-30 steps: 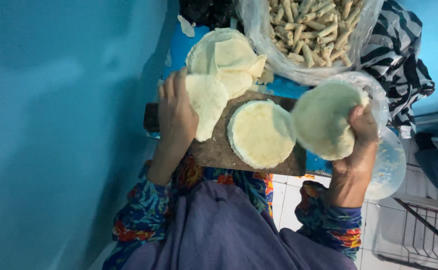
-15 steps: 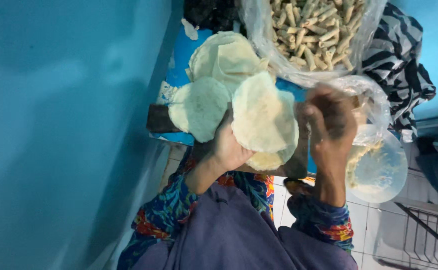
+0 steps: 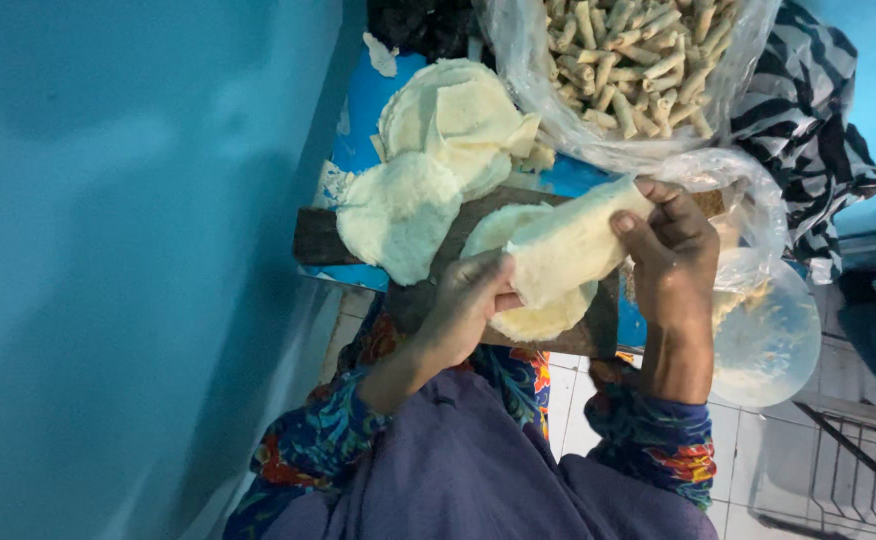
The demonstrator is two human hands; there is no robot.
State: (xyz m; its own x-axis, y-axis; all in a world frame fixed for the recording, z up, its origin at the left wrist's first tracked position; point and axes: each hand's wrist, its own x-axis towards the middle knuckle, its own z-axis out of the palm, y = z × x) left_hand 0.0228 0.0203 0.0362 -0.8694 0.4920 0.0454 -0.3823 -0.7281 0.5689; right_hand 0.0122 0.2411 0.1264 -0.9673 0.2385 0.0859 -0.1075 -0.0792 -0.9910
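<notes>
both hands work 1 pale, thin round dough wrapper (image 3: 570, 240) held just above the dark wooden board (image 3: 358, 240). the left hand (image 3: 468, 305) pinches the wrapper's near edge, thumb and fingers closed on it, while the right hand (image 3: 673, 250) closes over its far edge with fingertips curled on the sheet. the wrapper looks partly folded or rolled between them; whether filling sits inside is hidden. another pale round wrapper (image 3: 538, 322) lies flat on the board beneath, touching it. a loose stack of similar pale wrappers (image 3: 448, 120) rests beyond the board, and a clear plastic bag of finished tan rolls (image 3: 638, 60) sits behind. to roll well, i judge it best to keep even tension from both edges and pinch lightly, since a thin sheet tears easily.
</notes>
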